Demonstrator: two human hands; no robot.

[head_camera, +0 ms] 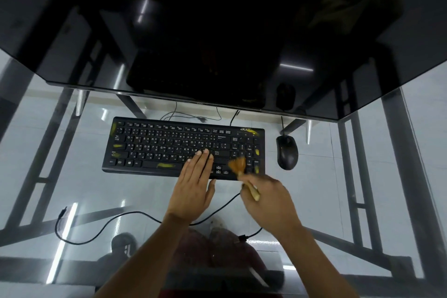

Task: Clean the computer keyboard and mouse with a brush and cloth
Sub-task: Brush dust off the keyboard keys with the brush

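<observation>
A black keyboard [169, 145] with yellow smudges lies on the glass desk [84, 189]. My left hand [193, 181] rests flat on its lower right keys, fingers together and holding nothing. My right hand [268, 198] grips a small brush [238, 166] with tan bristles; the bristles, blurred, touch the keys near the arrow cluster and number pad. A black mouse [287, 151] sits right of the keyboard, apart from both hands. No cloth is visible.
A dark monitor [217, 43] looms over the far edge of the desk. A loose black cable [108, 227] curls across the glass near me. The desk's metal frame [396, 152] shows through the glass on both sides.
</observation>
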